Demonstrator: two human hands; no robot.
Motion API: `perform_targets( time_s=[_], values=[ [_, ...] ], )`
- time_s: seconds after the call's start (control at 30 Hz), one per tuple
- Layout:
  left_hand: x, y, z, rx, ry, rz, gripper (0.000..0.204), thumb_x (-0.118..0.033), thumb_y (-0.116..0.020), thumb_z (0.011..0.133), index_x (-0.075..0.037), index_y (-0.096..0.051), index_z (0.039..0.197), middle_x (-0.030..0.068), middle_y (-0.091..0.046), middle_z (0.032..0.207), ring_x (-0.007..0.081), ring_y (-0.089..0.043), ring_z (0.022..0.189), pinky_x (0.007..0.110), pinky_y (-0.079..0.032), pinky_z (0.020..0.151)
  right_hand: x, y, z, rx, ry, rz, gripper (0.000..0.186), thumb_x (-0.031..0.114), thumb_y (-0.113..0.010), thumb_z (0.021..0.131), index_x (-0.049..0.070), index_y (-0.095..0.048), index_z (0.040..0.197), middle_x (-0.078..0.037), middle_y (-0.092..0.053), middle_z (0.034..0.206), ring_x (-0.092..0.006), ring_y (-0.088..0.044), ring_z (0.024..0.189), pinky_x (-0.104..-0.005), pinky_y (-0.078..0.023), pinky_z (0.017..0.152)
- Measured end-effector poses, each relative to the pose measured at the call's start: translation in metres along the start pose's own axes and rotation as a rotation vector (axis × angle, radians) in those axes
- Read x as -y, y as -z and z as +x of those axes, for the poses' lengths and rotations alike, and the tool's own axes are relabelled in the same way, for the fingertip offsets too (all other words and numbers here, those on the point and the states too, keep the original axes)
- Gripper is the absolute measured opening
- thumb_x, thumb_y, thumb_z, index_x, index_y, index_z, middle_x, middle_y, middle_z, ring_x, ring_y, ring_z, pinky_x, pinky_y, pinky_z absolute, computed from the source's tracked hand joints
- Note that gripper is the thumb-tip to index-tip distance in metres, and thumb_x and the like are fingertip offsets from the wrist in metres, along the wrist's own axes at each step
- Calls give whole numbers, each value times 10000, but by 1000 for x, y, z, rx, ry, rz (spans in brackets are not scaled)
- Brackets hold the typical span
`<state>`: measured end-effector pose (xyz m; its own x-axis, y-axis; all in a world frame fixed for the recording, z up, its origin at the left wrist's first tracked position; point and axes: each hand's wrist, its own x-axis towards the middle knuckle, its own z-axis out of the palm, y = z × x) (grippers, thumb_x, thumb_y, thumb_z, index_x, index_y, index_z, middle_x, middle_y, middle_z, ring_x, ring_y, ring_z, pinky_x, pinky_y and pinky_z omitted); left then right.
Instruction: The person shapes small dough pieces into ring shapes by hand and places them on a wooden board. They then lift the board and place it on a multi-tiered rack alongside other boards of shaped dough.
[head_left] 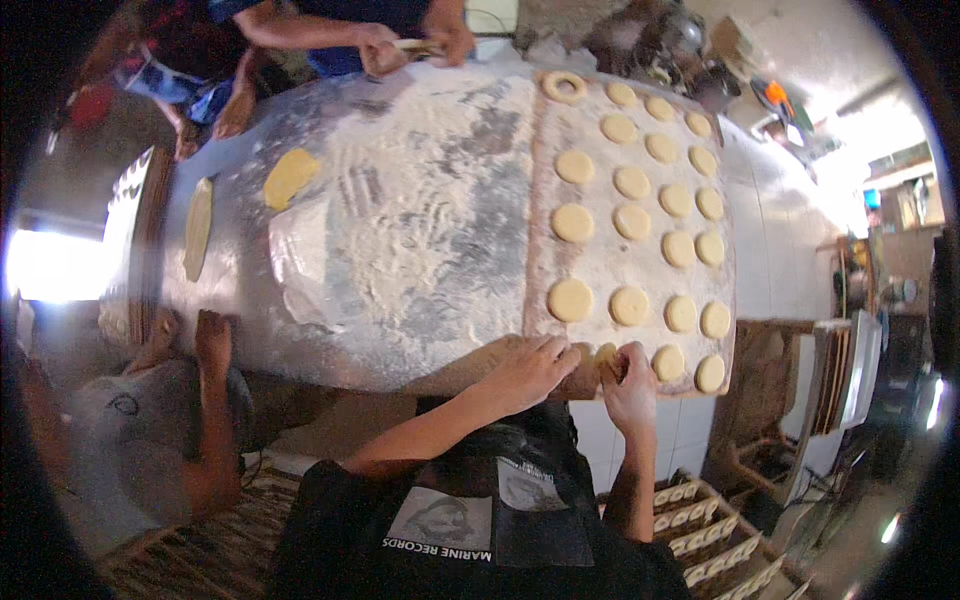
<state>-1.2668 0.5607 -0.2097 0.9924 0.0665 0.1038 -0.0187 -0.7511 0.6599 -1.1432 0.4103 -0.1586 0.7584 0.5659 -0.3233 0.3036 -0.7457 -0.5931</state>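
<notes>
At the near edge of a flour-dusted board (545, 250), my right hand (632, 388) pinches a dough round (606, 357) between thumb and fingers. Just left of it, my left hand (535, 372) is closed with its fingers curled down by the board's front corner. Whatever lies under those fingers is hidden. Pale, flat dough rounds (571, 300) cover the board in rows. A dough ring (551, 88) sits in its far left corner.
Loose flour (430, 200) coats the metal table (240, 310) left of the board. A flat dough piece (291, 178) and a long dough strip (198, 230) lie there. Across the table, a person's hands (415, 47) hold something. Another person sits at left. Filled trays (700, 535) stand lower right.
</notes>
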Motion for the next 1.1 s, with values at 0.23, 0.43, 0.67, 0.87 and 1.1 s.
perform_targets(
  time_s=[0.23, 0.43, 0.67, 0.87, 1.1],
  values=[
    [40, 77, -55, -237, 325, -675, 182, -46, -583, 852, -10, -546, 1027, 157, -565, 958, 320, -584, 964, 392, -468, 830, 101, -55, 76, 173, 316, 557, 408, 42, -662, 827, 32, -529, 1212, -84, -635, 944, -158, -621, 925, -332, -501, 839],
    [109, 139, -121, -324, 426, -300, 160, -61, -546, 888, -21, -564, 1042, 166, -549, 1056, 356, -583, 993, 427, -480, 856, 207, -176, 142, 463, 494, 189, 376, 125, -659, 818, 61, -595, 1183, -150, -646, 1038, -252, -637, 959, -367, -499, 874],
    [122, 119, -140, -586, 650, 132, 276, -86, -556, 889, -69, -546, 1164, 219, -528, 1141, 402, -568, 1024, 480, -476, 868, 235, -208, 142, 243, 651, -478, 448, 203, -639, 771, 48, -556, 1183, -187, -587, 1163, -389, -562, 1093, -467, -461, 927],
    [140, 131, -130, -790, 865, -136, 277, -174, -560, 929, -20, -578, 1159, 247, -620, 978, 414, -619, 898, 453, -505, 831, 271, -190, 122, 484, 504, -154, 360, 245, -673, 810, 21, -532, 1054, -185, -642, 999, -356, -631, 923, -441, -490, 849],
    [112, 184, -111, -706, 568, -1004, 303, -207, -701, 877, 18, -676, 1079, 117, -701, 901, 145, -658, 831, 274, -520, 791, 240, -134, 90, 556, 504, 569, 441, 48, -699, 785, 93, -401, 1107, -43, -536, 926, -142, -589, 872, -328, -487, 787]
  ],
)
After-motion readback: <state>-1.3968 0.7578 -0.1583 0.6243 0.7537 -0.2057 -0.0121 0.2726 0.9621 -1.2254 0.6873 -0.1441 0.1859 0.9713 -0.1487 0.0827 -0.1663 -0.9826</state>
